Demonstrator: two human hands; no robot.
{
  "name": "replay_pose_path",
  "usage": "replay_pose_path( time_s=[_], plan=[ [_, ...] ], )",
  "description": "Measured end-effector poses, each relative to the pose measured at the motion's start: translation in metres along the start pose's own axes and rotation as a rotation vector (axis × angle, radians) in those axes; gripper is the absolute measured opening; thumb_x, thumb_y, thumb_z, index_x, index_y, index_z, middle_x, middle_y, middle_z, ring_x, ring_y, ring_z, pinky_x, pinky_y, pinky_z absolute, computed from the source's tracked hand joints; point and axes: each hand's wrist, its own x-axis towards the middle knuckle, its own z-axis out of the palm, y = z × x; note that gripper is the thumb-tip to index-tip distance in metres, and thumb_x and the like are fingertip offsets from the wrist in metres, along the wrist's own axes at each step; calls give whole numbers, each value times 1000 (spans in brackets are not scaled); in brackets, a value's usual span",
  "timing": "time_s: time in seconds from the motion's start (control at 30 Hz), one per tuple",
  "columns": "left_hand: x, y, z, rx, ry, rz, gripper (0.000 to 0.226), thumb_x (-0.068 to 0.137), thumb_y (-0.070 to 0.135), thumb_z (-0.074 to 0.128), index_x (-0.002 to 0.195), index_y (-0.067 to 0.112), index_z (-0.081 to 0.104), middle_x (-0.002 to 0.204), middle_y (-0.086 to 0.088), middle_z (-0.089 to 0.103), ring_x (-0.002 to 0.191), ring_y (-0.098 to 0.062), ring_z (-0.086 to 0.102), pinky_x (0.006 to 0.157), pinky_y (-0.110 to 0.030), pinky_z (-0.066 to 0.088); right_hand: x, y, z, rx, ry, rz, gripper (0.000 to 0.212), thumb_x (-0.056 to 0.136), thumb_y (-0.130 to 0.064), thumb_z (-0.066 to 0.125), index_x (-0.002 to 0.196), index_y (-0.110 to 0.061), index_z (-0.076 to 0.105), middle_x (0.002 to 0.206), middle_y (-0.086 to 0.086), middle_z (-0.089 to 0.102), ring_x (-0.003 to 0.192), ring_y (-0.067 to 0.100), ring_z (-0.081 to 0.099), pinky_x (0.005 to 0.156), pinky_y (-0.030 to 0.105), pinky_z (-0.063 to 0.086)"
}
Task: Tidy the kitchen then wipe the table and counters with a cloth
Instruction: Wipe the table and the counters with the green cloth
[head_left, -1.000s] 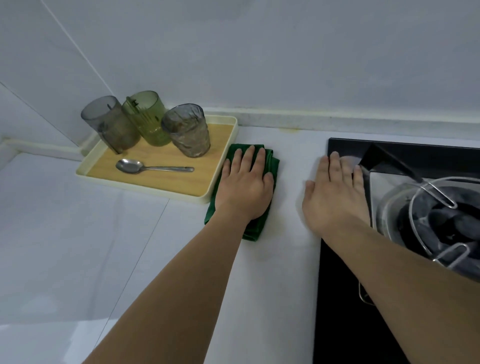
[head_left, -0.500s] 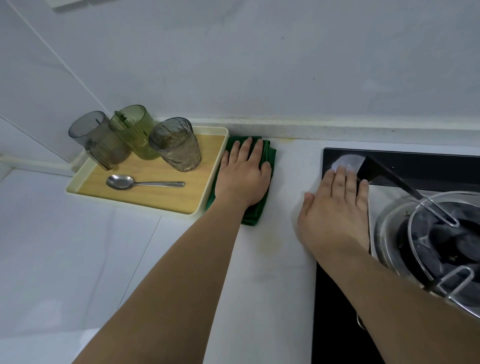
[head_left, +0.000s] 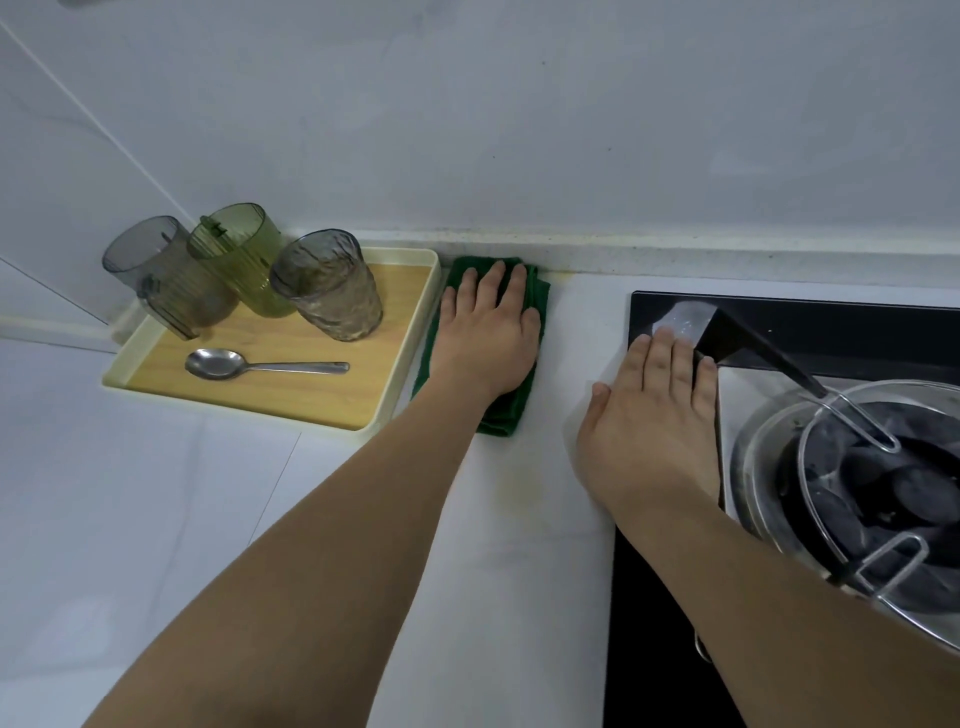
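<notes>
A folded green cloth (head_left: 505, 415) lies on the white counter (head_left: 519, 545), its far end against the back wall ledge. My left hand (head_left: 488, 338) presses flat on the cloth, fingers stretched forward and close together. My right hand (head_left: 654, 415) rests flat, palm down, on the counter at the left edge of the black cooktop (head_left: 831, 332), fingers over its corner, holding nothing.
A cream tray (head_left: 410, 353) with a wood-look base sits just left of the cloth, carrying three tumblers (head_left: 332, 286) and a metal spoon (head_left: 260, 365). A steel pot (head_left: 857, 499) with wire handles stands on the cooktop at right. A faint yellowish stain (head_left: 511, 488) marks the counter.
My left hand has pushed the green cloth away from me, from mid-counter up to the back wall ledge. My right hand has stayed flat at the cooktop's edge.
</notes>
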Motion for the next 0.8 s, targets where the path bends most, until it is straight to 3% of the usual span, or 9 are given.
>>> replay_pose_path(
  time_s=[0.13,0.33,0.57,0.8],
  plan=[
    [-3,34,5,-2,-2,97,58,102,40,20,155,23,7,162,-2,6,149,-28,0,120,-45,-1,-1,0,2,11,34,-4,63,99,-33,13,151,1,2,160,19,-3,148,29,-6,118,43,-11],
    [2,35,3,4,-28,127,56,102,40,21,155,25,8,161,0,8,147,-29,3,119,-46,2,-1,0,3,11,39,4,61,100,-32,15,152,-1,3,160,16,-2,148,27,-6,119,41,-10],
    [13,29,0,95,-6,188,55,100,40,25,152,22,20,156,0,20,134,-32,24,112,-46,16,0,-1,6,-16,65,14,66,93,-32,6,151,-1,10,160,16,5,148,27,-1,120,41,-7],
    [3,23,4,42,9,205,55,100,40,23,152,24,19,157,2,18,141,-31,17,116,-46,12,0,0,6,-16,48,14,60,99,-30,18,151,0,14,160,16,7,148,27,1,120,41,-6]
  ],
)
